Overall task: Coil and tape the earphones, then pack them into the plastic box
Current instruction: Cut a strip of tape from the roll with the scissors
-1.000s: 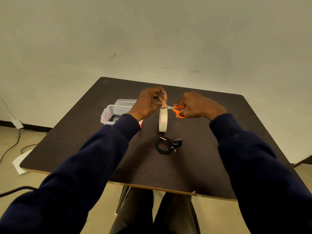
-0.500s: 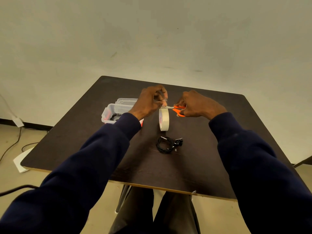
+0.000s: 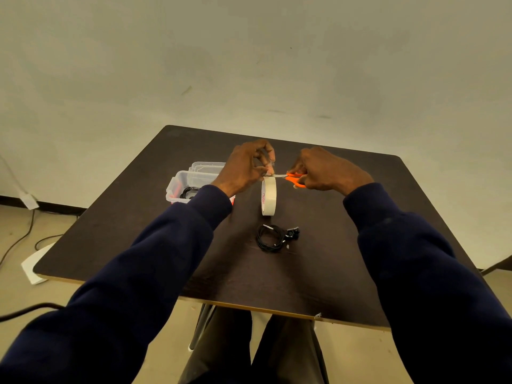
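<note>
A coil of black earphones [image 3: 273, 238] lies on the dark table [image 3: 318, 273] in front of me. Behind it a cream tape roll [image 3: 268, 195] stands on edge. My left hand [image 3: 246, 169] pinches a short strip of clear tape pulled up from the top of the roll. My right hand [image 3: 329, 170] grips orange-handled scissors [image 3: 294, 178], whose blades meet the tape just above the roll. A clear plastic box [image 3: 184, 184] sits at the left, partly hidden by my left forearm, with another black coil inside.
The box's clear lid [image 3: 206, 165] lies just behind the box. The table's near edge runs above my knees. Cables and a white sheet [image 3: 34, 266] lie on the floor at the left. A plain wall rises behind the table.
The scissors' blades have closed in on the tape strip at the top of the roll. Both hands stay nearly in place; the earphones coil has not moved.
</note>
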`<act>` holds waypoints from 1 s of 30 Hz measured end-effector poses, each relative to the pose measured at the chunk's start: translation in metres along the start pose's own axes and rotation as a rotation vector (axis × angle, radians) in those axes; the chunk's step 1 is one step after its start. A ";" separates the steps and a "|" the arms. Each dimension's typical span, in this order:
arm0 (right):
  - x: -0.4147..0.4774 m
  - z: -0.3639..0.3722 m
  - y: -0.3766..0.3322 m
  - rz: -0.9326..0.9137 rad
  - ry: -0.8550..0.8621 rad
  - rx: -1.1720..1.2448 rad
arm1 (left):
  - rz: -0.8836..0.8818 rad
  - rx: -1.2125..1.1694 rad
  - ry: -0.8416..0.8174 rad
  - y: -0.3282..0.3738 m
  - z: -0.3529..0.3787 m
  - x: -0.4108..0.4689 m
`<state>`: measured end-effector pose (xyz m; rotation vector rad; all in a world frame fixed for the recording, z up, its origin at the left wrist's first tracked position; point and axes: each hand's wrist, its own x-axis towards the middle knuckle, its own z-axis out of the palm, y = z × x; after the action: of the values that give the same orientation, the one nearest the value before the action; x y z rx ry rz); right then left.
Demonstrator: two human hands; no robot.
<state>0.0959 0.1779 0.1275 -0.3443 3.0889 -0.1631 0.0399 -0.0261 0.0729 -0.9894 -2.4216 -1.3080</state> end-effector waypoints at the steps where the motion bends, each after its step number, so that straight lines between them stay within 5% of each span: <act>1: 0.000 0.000 0.001 0.002 0.003 0.001 | 0.002 0.000 0.001 0.001 0.000 0.000; 21: -0.036 0.004 0.014 0.116 -0.014 0.174 | -0.071 -0.031 0.026 -0.006 -0.001 -0.001; 30: -0.053 0.072 0.044 0.476 0.022 0.024 | -0.099 -0.037 0.115 0.000 0.008 -0.007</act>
<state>0.1408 0.2246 0.0518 0.3950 3.0766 -0.1878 0.0459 -0.0225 0.0653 -0.7884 -2.3945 -1.4064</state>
